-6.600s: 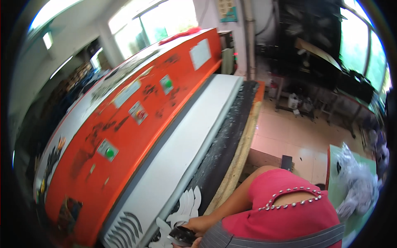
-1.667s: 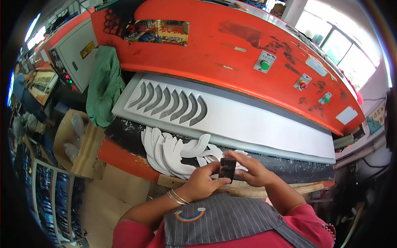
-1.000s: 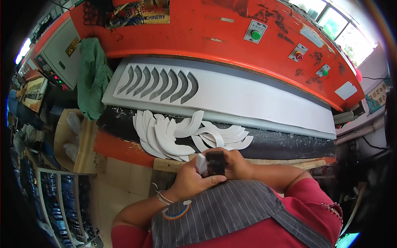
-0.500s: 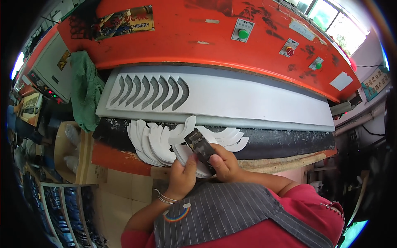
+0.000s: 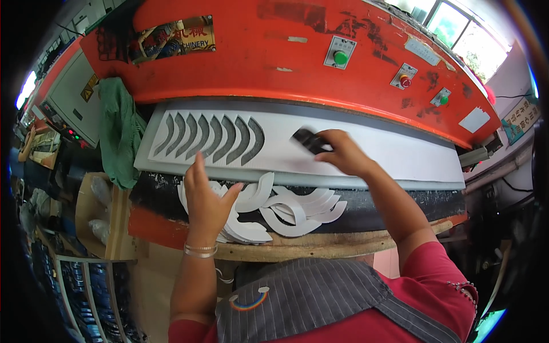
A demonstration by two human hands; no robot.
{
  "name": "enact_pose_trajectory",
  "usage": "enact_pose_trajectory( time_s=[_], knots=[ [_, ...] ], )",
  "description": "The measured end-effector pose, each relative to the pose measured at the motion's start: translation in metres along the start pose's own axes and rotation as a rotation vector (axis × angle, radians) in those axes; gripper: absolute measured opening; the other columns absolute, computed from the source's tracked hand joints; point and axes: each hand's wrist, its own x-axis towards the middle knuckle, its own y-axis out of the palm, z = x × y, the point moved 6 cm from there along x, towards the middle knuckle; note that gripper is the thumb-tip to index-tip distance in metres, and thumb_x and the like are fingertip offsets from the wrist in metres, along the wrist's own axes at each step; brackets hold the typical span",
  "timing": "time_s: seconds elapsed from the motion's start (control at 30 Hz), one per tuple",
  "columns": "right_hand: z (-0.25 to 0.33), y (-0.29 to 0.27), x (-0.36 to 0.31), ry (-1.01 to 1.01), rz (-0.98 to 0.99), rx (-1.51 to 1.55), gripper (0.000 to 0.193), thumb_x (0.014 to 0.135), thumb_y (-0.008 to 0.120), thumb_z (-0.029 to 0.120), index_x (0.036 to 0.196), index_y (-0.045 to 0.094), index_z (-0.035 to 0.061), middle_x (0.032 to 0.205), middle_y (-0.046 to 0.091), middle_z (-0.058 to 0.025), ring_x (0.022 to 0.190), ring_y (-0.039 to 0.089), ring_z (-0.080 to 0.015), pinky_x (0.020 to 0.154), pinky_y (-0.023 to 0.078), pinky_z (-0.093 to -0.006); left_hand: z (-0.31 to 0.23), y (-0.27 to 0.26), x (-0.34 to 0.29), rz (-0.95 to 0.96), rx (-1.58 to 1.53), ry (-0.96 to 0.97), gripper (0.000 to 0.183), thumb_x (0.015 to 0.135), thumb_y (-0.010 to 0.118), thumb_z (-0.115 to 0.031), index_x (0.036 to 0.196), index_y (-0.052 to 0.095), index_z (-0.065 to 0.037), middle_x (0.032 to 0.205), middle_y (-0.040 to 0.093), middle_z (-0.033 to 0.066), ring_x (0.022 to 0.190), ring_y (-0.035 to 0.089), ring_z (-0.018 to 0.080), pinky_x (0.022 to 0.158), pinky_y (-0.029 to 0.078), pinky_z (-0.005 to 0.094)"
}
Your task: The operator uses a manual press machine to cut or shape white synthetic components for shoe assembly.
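Observation:
My right hand (image 5: 345,153) grips a dark cutting die (image 5: 309,140), blurred by motion, above the white sheet (image 5: 394,151). A row of several crescent-shaped holes runs along the left part of that sheet. My left hand (image 5: 207,203) is open with its fingers spread, near the sheet's front edge and over the piled cut pieces; it holds nothing. Those curved white pieces (image 5: 297,214) lie in loose, overlapping stacks on the black ledge (image 5: 383,203) in front of the sheet. My left palm and wrist hide part of the stack.
Behind the sheet rises a red press (image 5: 257,63) with green and red push buttons. A green cloth (image 5: 118,134) hangs at its left, by a grey control box (image 5: 71,97). Lower left stand a cardboard box (image 5: 91,214) and a rack (image 5: 86,286). A wooden strip (image 5: 320,247) edges the ledge.
My right hand has carried the die forward from near my body to over the sheet. My left hand has let go of the white pieces and moved forward and left, its fingers spreading.

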Motion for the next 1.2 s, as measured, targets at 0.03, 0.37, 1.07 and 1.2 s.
enact_pose_trajectory(
  time_s=[0.03,0.37,1.07,1.2],
  knots=[
    [0.002,0.017,0.017,-0.044,0.095,-0.074,0.046,0.074,0.077,0.020,0.113,0.059,0.0050,0.101,0.062,-0.0124,0.097,0.058,-0.0295,0.089,0.043,-0.0400,0.004,0.010,0.013,0.030,0.001,-0.069,0.077,0.073,0.079,-0.031,0.130,0.044,0.007,0.126,0.050,0.0206,0.117,0.048,0.0356,0.098,0.040,0.0436],
    [0.012,0.093,0.093,-0.481,0.265,-0.322,0.050,0.068,0.074,0.013,0.116,0.058,0.0105,0.114,0.059,-0.0074,0.123,0.047,-0.0258,0.109,0.030,-0.0415,0.031,0.131,0.030,0.539,0.157,-0.010,0.068,0.072,0.072,-0.051,0.123,0.060,-0.008,0.114,0.057,0.0083,0.116,0.041,0.0284,0.101,0.024,0.0458],
    [-0.046,0.104,0.089,-0.043,0.053,0.099,0.093,0.056,0.084,0.046,0.133,0.047,0.0127,0.136,0.048,-0.0188,0.128,0.043,-0.0339,0.113,0.023,-0.0467,0.039,0.137,0.035,0.362,0.072,0.097,0.046,0.078,0.067,-0.045,0.111,0.070,-0.012,0.098,0.059,-0.0024,0.107,0.042,0.0228,0.095,0.022,0.0448],
    [-0.052,0.101,0.094,-0.027,0.051,0.064,0.092,0.059,0.082,0.048,0.135,0.045,0.0139,0.136,0.050,-0.0167,0.127,0.044,-0.0339,0.111,0.026,-0.0475,0.043,0.144,0.040,0.384,0.113,0.095,0.047,0.077,0.067,-0.047,0.107,0.071,-0.011,0.101,0.060,-0.0018,0.108,0.041,0.0230,0.096,0.022,0.0452]
  ],
)
